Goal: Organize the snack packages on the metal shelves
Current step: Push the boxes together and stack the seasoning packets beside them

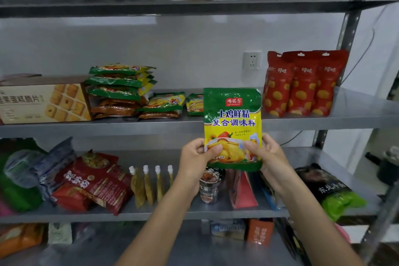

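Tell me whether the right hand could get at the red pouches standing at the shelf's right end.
Probably yes, once freed. The right hand pinches the green-and-yellow seasoning packet together with the left hand; the three red yellow-dotted pouches stand above and right of it, with nothing in front.

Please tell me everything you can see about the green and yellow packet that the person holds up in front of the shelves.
The green and yellow packet is a flat, glossy pouch, seemingly plastic, with green edges, a yellow middle, a small red logo, blue Chinese characters and a picture of a chicken dish. It is held upright, front toward the camera, in front of the metal shelf. The left hand and right hand pinch its lower corners, thumbs on the front.
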### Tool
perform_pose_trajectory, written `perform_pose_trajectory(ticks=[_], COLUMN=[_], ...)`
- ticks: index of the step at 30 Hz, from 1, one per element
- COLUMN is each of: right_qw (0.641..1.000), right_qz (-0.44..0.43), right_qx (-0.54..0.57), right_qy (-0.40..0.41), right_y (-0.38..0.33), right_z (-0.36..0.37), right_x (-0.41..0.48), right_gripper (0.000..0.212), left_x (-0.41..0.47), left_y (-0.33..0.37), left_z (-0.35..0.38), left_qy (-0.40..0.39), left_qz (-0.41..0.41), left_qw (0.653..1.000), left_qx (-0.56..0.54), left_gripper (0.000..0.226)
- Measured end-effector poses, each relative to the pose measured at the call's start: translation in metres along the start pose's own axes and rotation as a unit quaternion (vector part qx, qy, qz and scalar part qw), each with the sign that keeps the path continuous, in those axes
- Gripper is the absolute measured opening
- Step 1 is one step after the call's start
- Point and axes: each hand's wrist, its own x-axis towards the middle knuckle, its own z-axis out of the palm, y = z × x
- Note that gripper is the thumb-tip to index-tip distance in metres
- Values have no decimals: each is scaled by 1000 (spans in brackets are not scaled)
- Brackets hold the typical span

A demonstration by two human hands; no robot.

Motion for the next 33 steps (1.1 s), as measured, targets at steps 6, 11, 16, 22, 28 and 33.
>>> perform_pose_trajectory(ticks=[6,11,16,22,28,33], right_qw=[999,998,998,998,993,994], right_qz=[-14,-23,-17,-13,33,22], right_qx=[-48,-55,-56,-42,-98,-96], right_qy=[4,2,-19,-34,-64,-40], right_y=[-3,-3,1,7,19,23], right_z=[-2,2,12,21,14,10], right_x=[-9,-15,-18,-21,-25,-26], right_gripper=[44,46,47,46,44,40], left_x=[-11,-14,-14,-14,-11,-8], left_y=[-4,4,18,24,29,25], left_z=[-6,-16,-12,-11,-14,-17], left_qy=[-35,-91,-46,16,16,-36], left_qz=[-4,-15,-21,-29,-11,-26], left_qw=[999,996,998,998,998,999], left_qx=[1,-6,-35,-51,-52,-15], left_gripper=[12,20,26,10,7,30])
